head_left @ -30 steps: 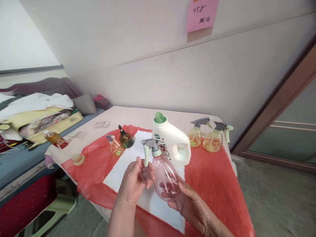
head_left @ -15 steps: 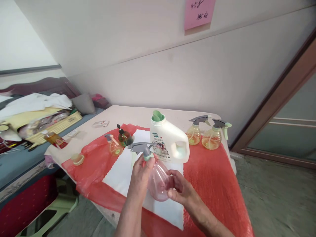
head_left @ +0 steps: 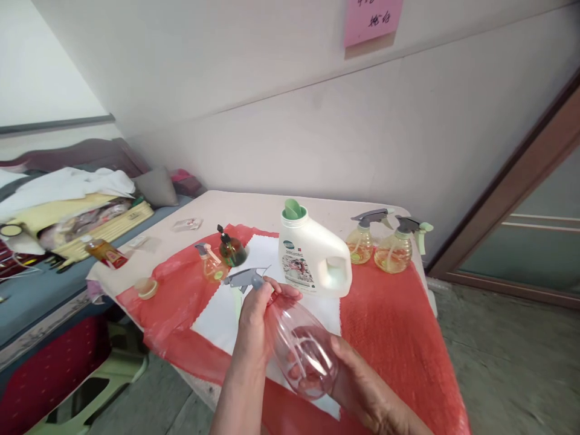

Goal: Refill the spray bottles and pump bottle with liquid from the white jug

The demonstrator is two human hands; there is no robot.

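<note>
Left hand (head_left: 257, 320) gripping spray btl (head_left: 304, 356) neck, right hand (head_left: 357, 386) cupping its base

3 spray bottles (head_left: 304, 356), 1 jug (head_left: 312, 257)

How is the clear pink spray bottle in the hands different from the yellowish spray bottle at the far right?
The clear pink spray bottle looks empty and is held tilted; the yellowish spray bottle holds amber liquid and stands upright on the red cloth. Both have grey trigger tops.

pink note (head_left: 373, 21): top cut off | spray bottle (head_left: 304, 356) neck: hidden by left hand (head_left: 256, 323)
</note>
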